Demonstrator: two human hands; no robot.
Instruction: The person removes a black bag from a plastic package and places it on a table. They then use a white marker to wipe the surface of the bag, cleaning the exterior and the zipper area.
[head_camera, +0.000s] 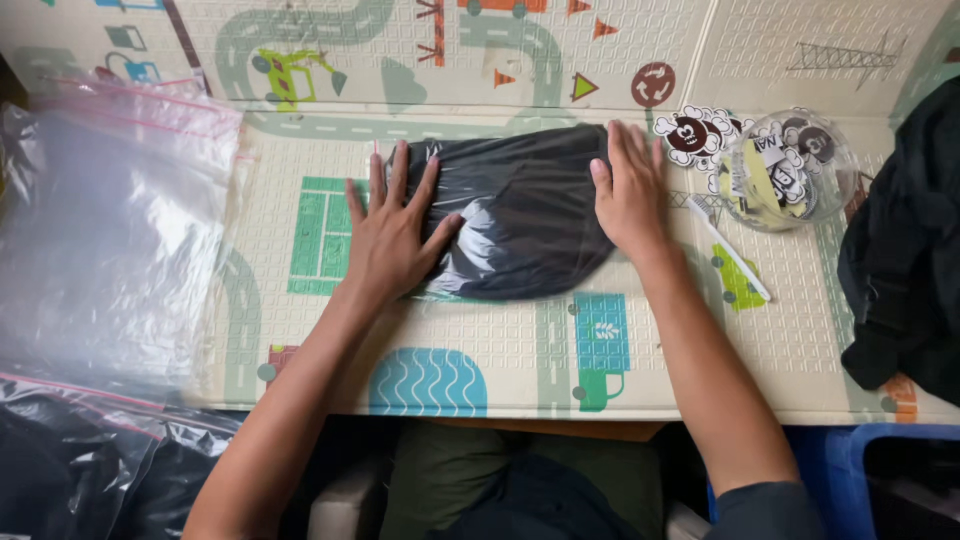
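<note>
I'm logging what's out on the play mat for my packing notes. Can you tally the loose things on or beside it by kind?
Bagged dark garment, under both hands: 1
Clear zip bags, in a stack of unclear number, left: 1 stack
Clear round tub of stickers: 1
Loose sticker beside the tub: 1
White stick-like item: 1
Pile of dark clothing, right: 1
Total: 6

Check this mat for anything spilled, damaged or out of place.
Nothing looks spilled or damaged. The left hand and right hand press flat on a dark bagged bundle. A few stickers lie loose beside the clear tub.
</note>
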